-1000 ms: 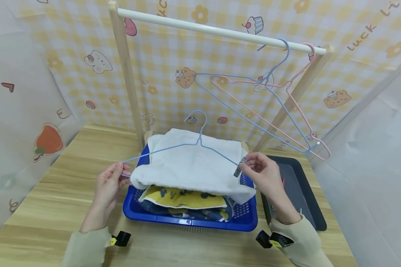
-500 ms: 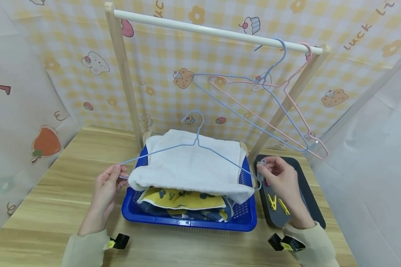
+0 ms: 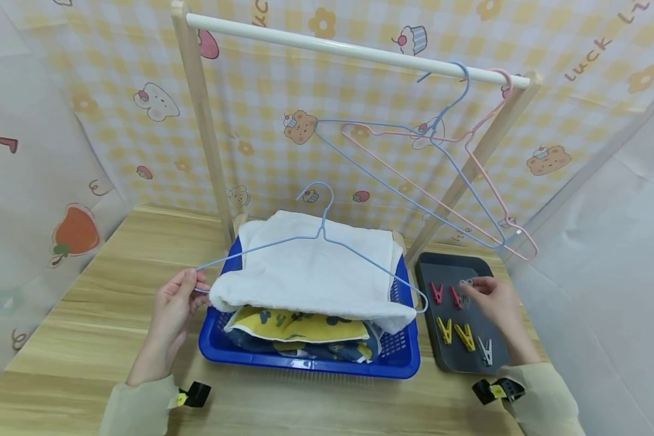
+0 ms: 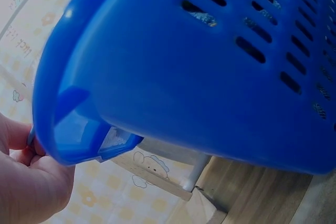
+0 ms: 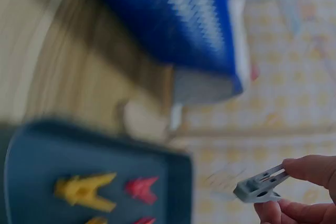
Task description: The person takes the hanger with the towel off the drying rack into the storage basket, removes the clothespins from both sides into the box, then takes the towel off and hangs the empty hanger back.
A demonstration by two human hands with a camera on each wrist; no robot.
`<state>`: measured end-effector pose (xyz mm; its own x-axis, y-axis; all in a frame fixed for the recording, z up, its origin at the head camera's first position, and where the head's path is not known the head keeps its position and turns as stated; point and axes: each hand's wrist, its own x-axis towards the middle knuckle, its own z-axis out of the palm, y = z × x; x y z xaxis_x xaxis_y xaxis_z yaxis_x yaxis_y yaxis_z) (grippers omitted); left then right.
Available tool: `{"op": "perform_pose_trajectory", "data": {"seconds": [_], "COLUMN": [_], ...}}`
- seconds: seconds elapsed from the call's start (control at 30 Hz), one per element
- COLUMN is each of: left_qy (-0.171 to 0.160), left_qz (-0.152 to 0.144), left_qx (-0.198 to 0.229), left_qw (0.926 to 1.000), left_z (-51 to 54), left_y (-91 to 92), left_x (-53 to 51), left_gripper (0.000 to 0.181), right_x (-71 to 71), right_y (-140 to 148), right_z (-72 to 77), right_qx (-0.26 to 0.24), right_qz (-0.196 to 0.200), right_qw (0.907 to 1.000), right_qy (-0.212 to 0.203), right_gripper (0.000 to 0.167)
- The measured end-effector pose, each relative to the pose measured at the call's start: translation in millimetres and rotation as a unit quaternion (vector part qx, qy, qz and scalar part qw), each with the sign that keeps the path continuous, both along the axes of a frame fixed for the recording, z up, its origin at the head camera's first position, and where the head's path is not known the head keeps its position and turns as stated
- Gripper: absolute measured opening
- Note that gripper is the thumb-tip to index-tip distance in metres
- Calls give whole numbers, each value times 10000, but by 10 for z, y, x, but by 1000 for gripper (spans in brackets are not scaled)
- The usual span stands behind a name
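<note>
My left hand [image 3: 175, 303] pinches the left end of a light blue wire hanger [image 3: 322, 229]. The hanger lies across a white towel [image 3: 305, 272], its hook pointing up and its right end bare at the towel's right corner. Over the dark tray [image 3: 458, 266], my right hand [image 3: 496, 303] pinches a grey clothespin [image 5: 260, 186] between thumb and fingers, plain in the right wrist view. In the left wrist view, the blue basket [image 4: 157, 77] covers most of the hanger.
Red clothespins [image 3: 436, 292], yellow clothespins [image 3: 465, 336] and a grey one [image 3: 485, 351] lie in the tray. Yellow printed cloth [image 3: 300, 325] sits beneath the towel. Behind stands a rack with a white rail [image 3: 316, 43], bearing a blue hanger [image 3: 378, 175] and a pink hanger [image 3: 493, 188].
My right hand has moved right, away from the hanger's right end to above the tray, with the grey clothespin still in its fingers. The left hand and the hanger have hardly moved.
</note>
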<state>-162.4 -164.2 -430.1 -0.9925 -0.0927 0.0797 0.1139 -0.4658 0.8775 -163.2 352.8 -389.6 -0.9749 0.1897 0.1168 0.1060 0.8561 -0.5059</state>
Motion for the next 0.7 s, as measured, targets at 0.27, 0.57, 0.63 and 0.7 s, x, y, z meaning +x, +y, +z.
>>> {"op": "perform_pose_trajectory", "data": {"seconds": [0.27,0.57,0.63,0.7], "left_qy": [20,-135,-222,-313], "left_qz": [-28,15,16,9], "left_qx": [-93,-417,-539,-653], "left_qw": [10000,9990,9983,9974], "left_z": [11,9,13,18], "left_y": [-4,-17,-23,-30], "left_x": [-3,-6,-5,-2], "left_gripper": [27,29,31,33], "right_x": [-178,-277,-284,-286], "right_y": [387,642,667,683], "right_z": [-340,-626,-662,-691], "right_qx": [636,352,422,487], "right_qz": [20,-273,-334,-365], "right_qw": [9938,9843,9823,9809], "right_qy": [-908,-1706,-1794,-1847], "right_gripper": [32,35,34,33]}}
